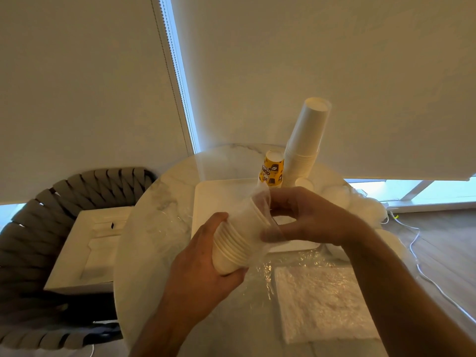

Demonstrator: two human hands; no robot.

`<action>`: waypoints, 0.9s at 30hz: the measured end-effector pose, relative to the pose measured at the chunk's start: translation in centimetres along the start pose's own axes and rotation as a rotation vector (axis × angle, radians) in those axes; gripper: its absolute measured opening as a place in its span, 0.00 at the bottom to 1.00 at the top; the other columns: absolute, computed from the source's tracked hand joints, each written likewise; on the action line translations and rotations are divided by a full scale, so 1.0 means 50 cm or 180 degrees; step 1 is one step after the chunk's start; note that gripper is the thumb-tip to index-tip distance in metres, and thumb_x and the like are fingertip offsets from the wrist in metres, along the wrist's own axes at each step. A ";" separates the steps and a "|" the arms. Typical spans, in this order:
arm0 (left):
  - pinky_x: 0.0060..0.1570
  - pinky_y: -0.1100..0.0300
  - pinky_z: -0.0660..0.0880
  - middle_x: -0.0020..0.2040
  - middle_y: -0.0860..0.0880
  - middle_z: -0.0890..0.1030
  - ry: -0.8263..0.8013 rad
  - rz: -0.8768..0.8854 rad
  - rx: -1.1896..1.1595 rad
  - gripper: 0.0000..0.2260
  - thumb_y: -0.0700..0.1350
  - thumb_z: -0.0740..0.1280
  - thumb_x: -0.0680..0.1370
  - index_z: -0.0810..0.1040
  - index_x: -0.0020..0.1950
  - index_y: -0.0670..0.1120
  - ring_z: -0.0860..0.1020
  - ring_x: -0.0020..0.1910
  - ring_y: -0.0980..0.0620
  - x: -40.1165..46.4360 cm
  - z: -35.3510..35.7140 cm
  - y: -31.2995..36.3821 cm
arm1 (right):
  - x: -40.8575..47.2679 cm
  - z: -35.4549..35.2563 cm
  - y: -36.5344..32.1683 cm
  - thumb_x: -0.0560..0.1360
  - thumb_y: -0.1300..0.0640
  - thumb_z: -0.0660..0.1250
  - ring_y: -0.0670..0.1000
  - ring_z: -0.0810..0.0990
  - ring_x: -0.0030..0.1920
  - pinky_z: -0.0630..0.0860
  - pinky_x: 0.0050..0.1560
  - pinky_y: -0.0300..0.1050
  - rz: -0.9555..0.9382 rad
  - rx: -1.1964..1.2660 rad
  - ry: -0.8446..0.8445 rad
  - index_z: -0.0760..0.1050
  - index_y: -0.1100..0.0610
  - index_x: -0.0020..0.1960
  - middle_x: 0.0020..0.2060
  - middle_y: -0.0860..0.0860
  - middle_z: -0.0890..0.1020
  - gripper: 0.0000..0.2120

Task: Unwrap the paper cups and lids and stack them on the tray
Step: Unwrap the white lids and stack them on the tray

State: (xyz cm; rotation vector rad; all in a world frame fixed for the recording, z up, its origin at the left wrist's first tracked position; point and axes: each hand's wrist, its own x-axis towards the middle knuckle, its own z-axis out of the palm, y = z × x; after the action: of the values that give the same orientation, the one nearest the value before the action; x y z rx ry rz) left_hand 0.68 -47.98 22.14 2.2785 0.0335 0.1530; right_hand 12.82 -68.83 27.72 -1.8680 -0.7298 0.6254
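Clear film peels from light, crushable paper cups (233, 243) — left hand (206, 264) wraps their sides, right hand (304, 217) pinches the wrap (262, 202) — above the tray (213, 197).

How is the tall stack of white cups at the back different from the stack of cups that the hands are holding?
The tall white stack stands upside down at the far edge of the tray; the held stack lies tilted in the air. The tall stack is untouched, while the left hand grips the held stack and the right hand pinches its plastic wrap. The tall stack looks longer. Both are nested plain white paper cups.
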 end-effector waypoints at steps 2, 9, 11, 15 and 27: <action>0.48 0.53 0.79 0.54 0.65 0.76 0.0034 -0.0028 -0.0010 0.40 0.54 0.80 0.64 0.59 0.66 0.71 0.78 0.49 0.60 0.001 0.001 0.000 | -0.003 -0.006 0.008 0.69 0.64 0.79 0.49 0.82 0.58 0.80 0.62 0.52 0.0041 0.0018 0.0161 0.75 0.54 0.65 0.57 0.47 0.82 0.27; 0.54 0.49 0.78 0.58 0.63 0.77 0.0110 -0.0170 -0.0091 0.38 0.59 0.75 0.63 0.63 0.69 0.65 0.78 0.53 0.58 0.006 0.001 -0.006 | -0.019 -0.028 0.013 0.62 0.52 0.77 0.48 0.79 0.56 0.82 0.50 0.48 0.0117 -0.0052 0.0182 0.70 0.38 0.61 0.57 0.43 0.78 0.31; 0.54 0.50 0.78 0.59 0.63 0.77 0.0130 -0.0168 -0.0071 0.37 0.61 0.74 0.63 0.63 0.69 0.64 0.78 0.54 0.58 0.007 0.000 -0.006 | -0.025 -0.032 0.014 0.63 0.55 0.78 0.47 0.79 0.57 0.83 0.50 0.47 0.0166 -0.0156 0.0178 0.72 0.38 0.58 0.54 0.40 0.78 0.29; 0.54 0.50 0.78 0.59 0.63 0.76 0.0181 -0.0167 -0.0052 0.37 0.61 0.74 0.63 0.63 0.70 0.65 0.78 0.54 0.58 0.008 -0.001 -0.004 | -0.027 -0.035 0.016 0.65 0.58 0.82 0.44 0.79 0.56 0.83 0.53 0.46 0.0410 -0.0386 0.0096 0.69 0.42 0.58 0.56 0.42 0.78 0.31; 0.52 0.50 0.79 0.57 0.63 0.77 0.0352 -0.0087 -0.0134 0.37 0.59 0.78 0.63 0.63 0.67 0.66 0.78 0.53 0.58 0.013 0.003 0.004 | -0.022 -0.020 0.058 0.63 0.60 0.83 0.52 0.76 0.61 0.82 0.57 0.51 0.0946 -0.0454 -0.0326 0.56 0.29 0.68 0.64 0.45 0.72 0.50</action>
State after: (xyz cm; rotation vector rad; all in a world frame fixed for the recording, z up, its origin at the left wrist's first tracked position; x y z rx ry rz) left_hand 1.33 -48.17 22.28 2.2245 0.1181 0.2630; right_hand 13.38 -71.19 25.52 -2.1095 -0.5781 0.8825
